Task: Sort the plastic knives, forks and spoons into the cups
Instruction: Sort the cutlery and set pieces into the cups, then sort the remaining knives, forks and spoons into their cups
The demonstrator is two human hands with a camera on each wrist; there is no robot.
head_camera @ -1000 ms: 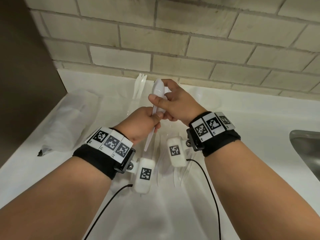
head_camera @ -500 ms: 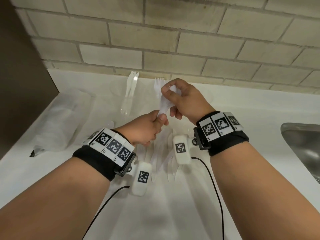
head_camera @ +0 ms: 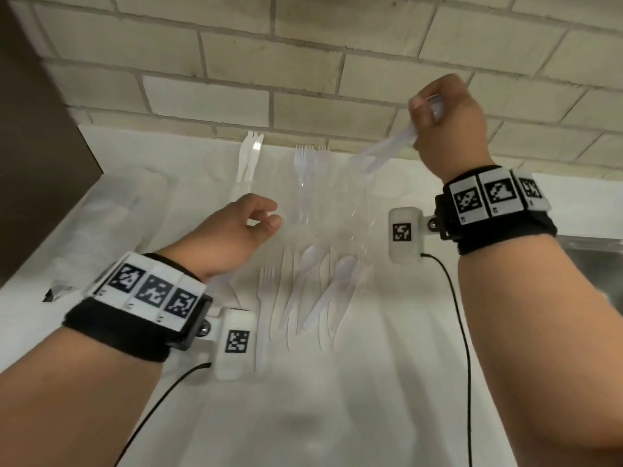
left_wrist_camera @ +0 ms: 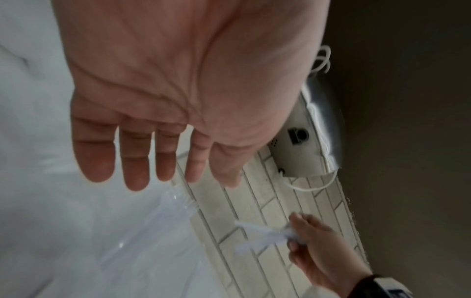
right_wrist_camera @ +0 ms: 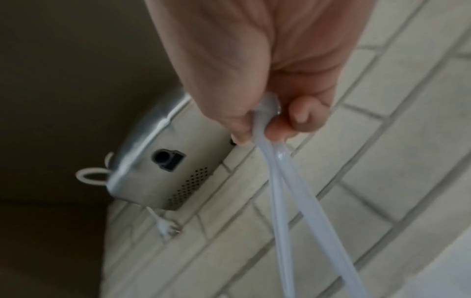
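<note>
My right hand [head_camera: 421, 121] is raised at the back right and grips two white plastic spoons [head_camera: 387, 153] by the bowl end. Their handles slant down-left over the rim of the right clear cup [head_camera: 381, 187]. The right wrist view shows both handles [right_wrist_camera: 282, 181] pinched between the right hand's [right_wrist_camera: 257, 131] thumb and fingers. My left hand [head_camera: 266, 217] hovers with loosely bent fingers and holds nothing; its palm [left_wrist_camera: 165, 80] is bare. A left cup holds knives [head_camera: 249, 156] and a middle cup holds forks [head_camera: 305, 163]. Loose forks, spoons and knives [head_camera: 303, 294] lie on the counter.
The white counter [head_camera: 337, 416] ends at a brick wall. A steel sink [head_camera: 593, 254] lies at the right edge. A crumpled clear plastic bag [head_camera: 101, 224] sits at the left beside a dark panel [head_camera: 30, 129]. A metal box [right_wrist_camera: 165, 171] hangs on the wall.
My right hand has taken the spoons away from the left hand and has risen to the right. The left hand has let go and now hangs relaxed in front of the cups.
</note>
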